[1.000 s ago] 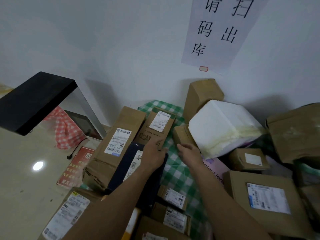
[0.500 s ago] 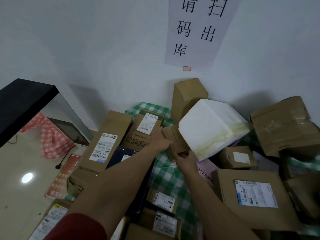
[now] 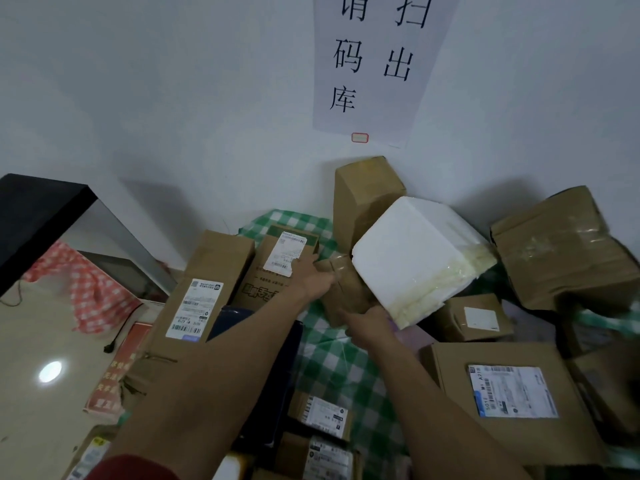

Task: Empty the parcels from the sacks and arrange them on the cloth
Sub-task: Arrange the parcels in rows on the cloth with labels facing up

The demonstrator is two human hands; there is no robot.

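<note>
Left hand (image 3: 311,279) and right hand (image 3: 367,321) both gripping cardboard box (image 3: 341,292), touching foam box (image 3: 415,258), above checked cloth (image 3: 332,362).

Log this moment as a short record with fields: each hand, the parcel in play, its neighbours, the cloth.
left hand: grips the small brown box at its left side
right hand: holds the same box at its lower edge, fingers partly hidden
foam box: white, tilted, overlaps the small brown box's right side in this view
tall box: brown, upright, behind the foam box
cloth: green checked, showing beneath the forearms
paper sign: black characters, on the wall
</note>
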